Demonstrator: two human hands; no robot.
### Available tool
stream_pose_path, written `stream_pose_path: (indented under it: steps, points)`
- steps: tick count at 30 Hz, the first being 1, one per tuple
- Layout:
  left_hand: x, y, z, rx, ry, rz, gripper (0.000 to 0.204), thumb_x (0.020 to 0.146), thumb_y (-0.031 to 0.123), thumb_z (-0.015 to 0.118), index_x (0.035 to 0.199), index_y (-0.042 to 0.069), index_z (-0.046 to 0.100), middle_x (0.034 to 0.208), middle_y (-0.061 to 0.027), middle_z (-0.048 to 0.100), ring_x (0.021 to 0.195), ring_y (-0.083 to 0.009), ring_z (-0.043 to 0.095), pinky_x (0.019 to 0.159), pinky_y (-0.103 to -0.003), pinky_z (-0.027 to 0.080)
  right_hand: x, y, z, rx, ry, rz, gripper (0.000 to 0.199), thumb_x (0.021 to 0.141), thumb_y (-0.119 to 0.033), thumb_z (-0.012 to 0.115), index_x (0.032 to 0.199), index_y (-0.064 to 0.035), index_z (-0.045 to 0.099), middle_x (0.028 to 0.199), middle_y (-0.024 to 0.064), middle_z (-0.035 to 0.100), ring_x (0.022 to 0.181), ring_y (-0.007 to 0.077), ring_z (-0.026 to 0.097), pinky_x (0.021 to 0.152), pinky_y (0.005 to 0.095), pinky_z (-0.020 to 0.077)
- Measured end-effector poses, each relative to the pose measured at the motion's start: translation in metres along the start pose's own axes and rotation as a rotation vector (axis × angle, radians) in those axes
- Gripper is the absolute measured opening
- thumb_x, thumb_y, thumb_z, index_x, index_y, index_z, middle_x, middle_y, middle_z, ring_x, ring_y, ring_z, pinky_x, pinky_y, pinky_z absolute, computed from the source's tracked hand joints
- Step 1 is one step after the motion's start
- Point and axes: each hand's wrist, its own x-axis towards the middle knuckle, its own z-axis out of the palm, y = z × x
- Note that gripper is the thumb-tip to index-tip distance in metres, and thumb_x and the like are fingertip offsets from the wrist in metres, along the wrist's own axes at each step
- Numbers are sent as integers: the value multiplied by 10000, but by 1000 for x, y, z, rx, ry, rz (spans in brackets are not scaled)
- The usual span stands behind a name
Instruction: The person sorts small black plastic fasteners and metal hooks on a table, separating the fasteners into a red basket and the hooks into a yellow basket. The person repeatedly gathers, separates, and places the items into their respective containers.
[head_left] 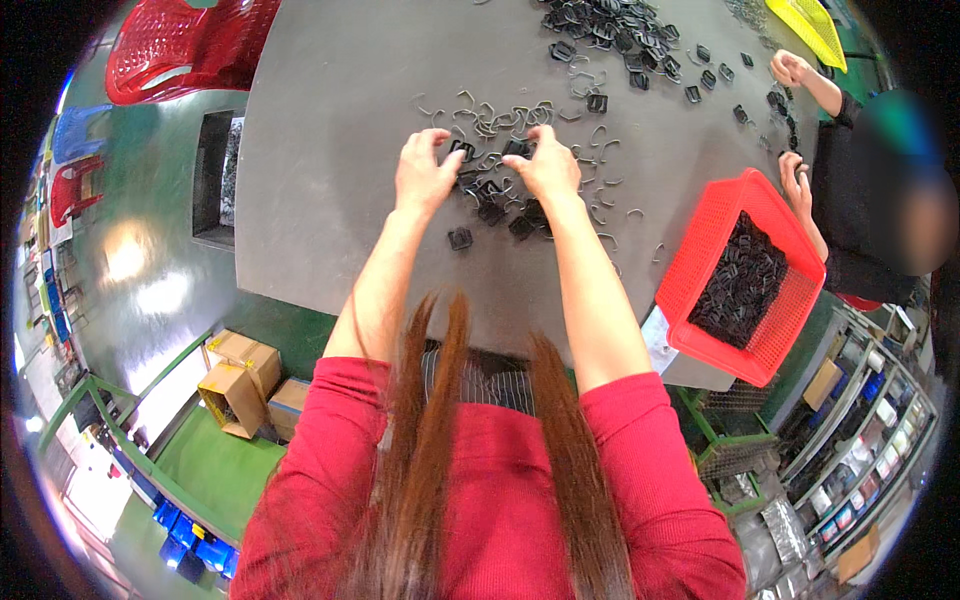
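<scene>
My left hand [424, 178] grips a small black plastic buckle [462, 149] between thumb and fingers. Opposite it, my right hand [550, 172] pinches another black buckle [516, 149]. Both hands are low over the grey table [320, 190], a short gap apart. Between and just below them lies a loose group of black buckles [490, 212], partly hidden by the right hand and wrist. One single buckle [460, 238] sits apart, nearer to me. Beyond my fingertips is a scatter of thin bent metal wire pieces [486, 122], which also trails along the right hand's outer side.
A red plastic basket [683, 290] full of black buckles stands at the table's right edge. Farther off lies a large heap of black buckles [620, 35]. At right a co-worker's hands [795, 180] handle similar parts near a yellow basket [815, 30]. A red chair [190, 50] stands far left.
</scene>
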Motion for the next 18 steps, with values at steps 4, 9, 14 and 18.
stream_pose_path:
  steps: [4,9,14,18]
  points:
    - [0,23,17,228,-66,-74,382,717,189,741,1042,88,566,1018,-96,585,975,-255,559,827,-364,460,13,5,7,7,-53,-34,371,689,-263,775,963,-74,609,860,114,668,828,250,654,708,369,499]
    - [3,-1,-5,-276,-332,-157,225,803,147,670,1002,70,599,872,-32,630,805,-122,610,665,-291,488,-4,53,-35,915,-341,20,193,758,-183,732,815,-29,630,656,2,579,528,73,520,503,230,422]
    - [-22,21,-37,-586,-593,-413,253,795,236,700,950,57,613,768,10,621,727,-97,603,628,-256,490,-51,61,-68,1484,-480,79,150,830,-189,662,904,-89,579,730,-25,549,577,60,521,428,174,353]
    - [-74,59,24,99,-471,-115,341,745,310,730,944,77,579,804,-65,637,682,-204,627,626,-332,498,-21,82,-20,728,-336,63,314,734,-275,745,917,-57,611,802,40,639,682,149,606,543,256,461]
